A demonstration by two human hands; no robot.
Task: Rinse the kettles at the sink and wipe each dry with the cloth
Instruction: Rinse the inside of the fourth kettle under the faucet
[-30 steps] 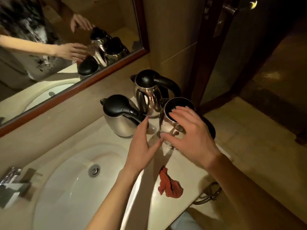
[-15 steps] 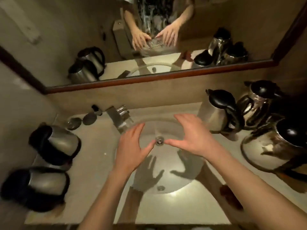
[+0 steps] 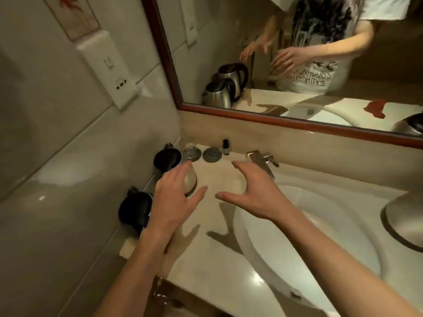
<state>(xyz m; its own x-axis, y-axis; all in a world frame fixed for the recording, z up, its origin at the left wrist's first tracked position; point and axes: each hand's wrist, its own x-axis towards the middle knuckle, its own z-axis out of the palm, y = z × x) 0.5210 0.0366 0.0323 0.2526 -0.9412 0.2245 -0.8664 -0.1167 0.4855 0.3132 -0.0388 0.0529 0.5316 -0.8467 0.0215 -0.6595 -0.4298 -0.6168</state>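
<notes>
This is a bathroom: a white oval sink (image 3: 320, 236) in a pale stone counter (image 3: 219, 177), a shiny metal tap (image 3: 261, 160), and a big wood-framed mirror (image 3: 286, 121) on the wall.

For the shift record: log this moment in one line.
left hand: open, over far kettle | right hand: open, above counter | near kettle: untouched | sink: dry-looking

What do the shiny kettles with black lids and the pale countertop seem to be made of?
Shiny kettles with black lids: apparently polished steel bodies, mirror-like where the mirror shows them; lids look like dark glossy plastic. Pale countertop: probably polished stone or an imitation, smooth with bright glare.
</notes>
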